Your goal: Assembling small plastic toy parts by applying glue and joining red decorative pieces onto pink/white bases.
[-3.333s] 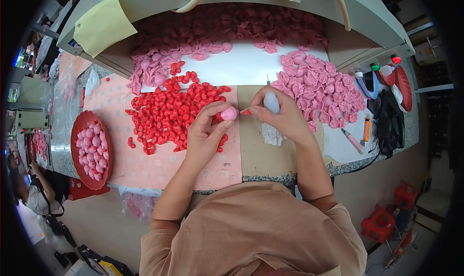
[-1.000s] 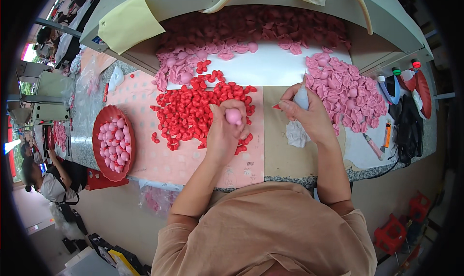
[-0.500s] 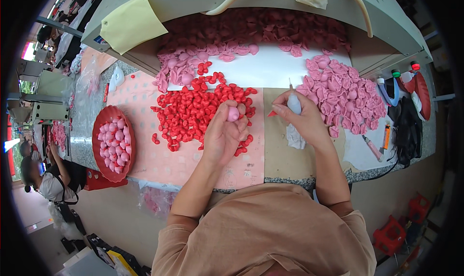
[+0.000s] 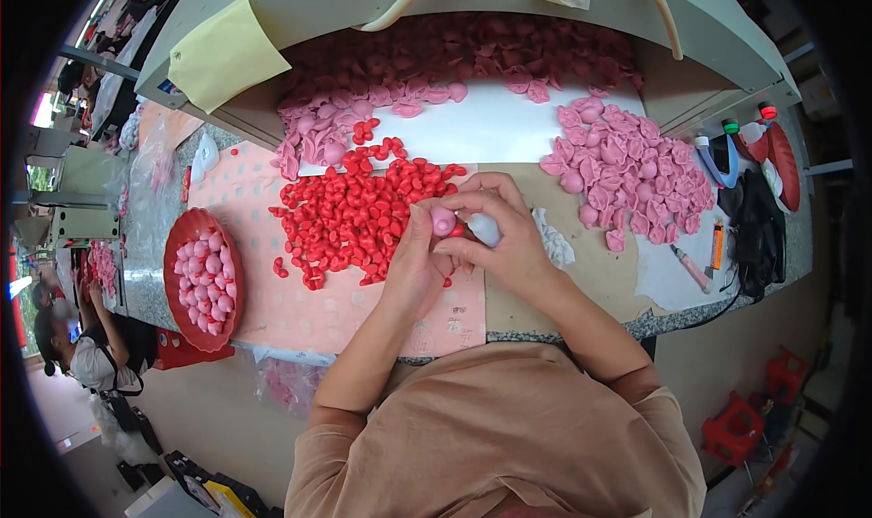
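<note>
My left hand point(image 4: 417, 256) pinches a small pink rounded piece point(image 4: 442, 221) above the near edge of a heap of small red pieces point(image 4: 356, 217). My right hand point(image 4: 509, 236) is pressed against it, gripping a small white bottle-like tool point(image 4: 484, 228) with a tiny red piece at the fingertips. Both hands meet over the seam between the pink mat point(image 4: 272, 300) and a brown cardboard sheet point(image 4: 590, 273).
A pile of pink shells point(image 4: 636, 168) lies to the right, more pink pieces point(image 4: 454, 59) at the back. A red tray point(image 4: 177, 286) holding finished pink pieces sits left. Crumpled white cloth point(image 4: 550, 241), bottles point(image 4: 727, 150), a yellow cloth point(image 4: 222, 55); another person point(image 4: 82, 355) far left.
My right hand has come left from the cardboard to meet my left hand, bringing the white tool against the pink piece. The left hand stayed over the red heap.
</note>
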Demonstrator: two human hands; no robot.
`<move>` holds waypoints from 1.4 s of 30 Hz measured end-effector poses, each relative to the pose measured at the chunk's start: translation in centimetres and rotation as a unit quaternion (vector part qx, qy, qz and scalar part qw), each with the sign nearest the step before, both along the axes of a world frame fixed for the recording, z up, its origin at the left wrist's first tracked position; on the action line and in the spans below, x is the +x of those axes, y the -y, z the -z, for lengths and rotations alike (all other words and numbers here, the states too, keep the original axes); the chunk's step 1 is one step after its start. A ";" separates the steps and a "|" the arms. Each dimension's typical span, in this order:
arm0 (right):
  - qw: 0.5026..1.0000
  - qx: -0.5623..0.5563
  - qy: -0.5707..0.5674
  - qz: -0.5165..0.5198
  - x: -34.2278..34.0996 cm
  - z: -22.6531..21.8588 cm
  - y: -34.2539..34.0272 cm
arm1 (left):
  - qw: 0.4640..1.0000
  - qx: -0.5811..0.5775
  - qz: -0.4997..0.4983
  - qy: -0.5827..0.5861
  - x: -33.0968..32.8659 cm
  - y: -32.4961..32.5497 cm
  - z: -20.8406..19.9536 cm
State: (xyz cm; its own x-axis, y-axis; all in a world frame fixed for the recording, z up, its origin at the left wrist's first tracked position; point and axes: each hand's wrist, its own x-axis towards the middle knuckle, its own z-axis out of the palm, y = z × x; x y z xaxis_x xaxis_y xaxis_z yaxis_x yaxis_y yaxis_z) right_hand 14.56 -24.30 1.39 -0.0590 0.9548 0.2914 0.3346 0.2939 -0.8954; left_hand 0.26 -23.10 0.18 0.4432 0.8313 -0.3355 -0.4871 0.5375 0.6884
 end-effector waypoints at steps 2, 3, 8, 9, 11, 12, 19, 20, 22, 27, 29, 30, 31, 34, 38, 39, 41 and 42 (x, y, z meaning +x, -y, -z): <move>0.999 -0.016 -0.028 -0.008 0.1 0.2 0.0 | 0.999 0.028 0.015 0.010 -0.2 0.0 0.2; 0.999 -0.016 -0.027 -0.008 0.2 0.3 -0.1 | 0.999 0.035 0.023 0.024 -0.2 0.0 0.2; 0.999 -0.011 -0.042 -0.003 0.6 0.4 -0.1 | 0.992 0.116 0.034 -0.038 -0.6 -0.2 0.5; 0.999 -0.011 -0.042 -0.003 0.5 0.2 0.0 | 0.997 0.071 0.027 0.016 -0.4 -0.1 0.4; 0.999 0.016 -0.026 0.009 0.3 -0.3 0.1 | 0.997 0.027 0.019 0.068 -0.1 0.0 0.1; 0.999 0.016 -0.026 0.009 0.3 -0.3 0.1 | 0.998 0.015 0.010 0.063 0.1 0.0 -0.4; 1.000 0.002 -0.030 0.001 0.9 0.1 0.1 | 0.998 0.048 0.027 0.038 -0.4 -0.1 0.0; 1.000 0.001 -0.028 -0.003 0.9 0.0 0.1 | 0.998 0.048 0.026 0.038 -0.4 -0.1 0.0; 1.000 0.008 -0.023 0.001 1.0 0.1 0.2 | 0.998 0.045 0.030 0.044 -0.3 -0.1 0.3; 0.999 0.015 -0.029 0.006 0.8 -0.1 0.3 | 0.997 0.059 0.025 0.040 -0.5 0.0 0.8; 0.999 0.026 -0.022 -0.004 1.0 -0.1 0.3 | 0.997 0.057 0.025 0.042 -0.5 0.0 0.6; 0.999 0.026 -0.022 -0.004 1.0 -0.1 0.3 | 0.997 0.040 0.026 0.056 -0.4 0.0 0.4; 0.999 0.036 -0.019 0.003 1.1 -0.1 0.3 | 0.997 0.024 0.026 0.069 -0.3 0.0 0.2; 0.998 0.046 -0.026 0.018 1.0 0.0 0.4 | 0.996 0.029 0.030 0.076 -0.1 0.1 -0.5; 0.999 0.050 -0.019 0.012 1.1 0.3 0.2 | 0.993 0.057 0.027 0.099 -0.7 -0.1 0.3; 0.999 0.049 -0.018 0.010 1.2 0.0 0.2 | 0.994 0.069 0.021 0.084 -0.8 -0.3 0.5; 0.939 -0.215 -0.260 -0.072 1.9 -1.1 0.3 | 0.994 0.081 0.012 0.070 -1.0 -0.5 0.8; 0.939 -0.216 -0.260 -0.073 2.3 -1.0 0.2 | 0.993 0.103 0.015 0.046 -1.0 -0.6 0.8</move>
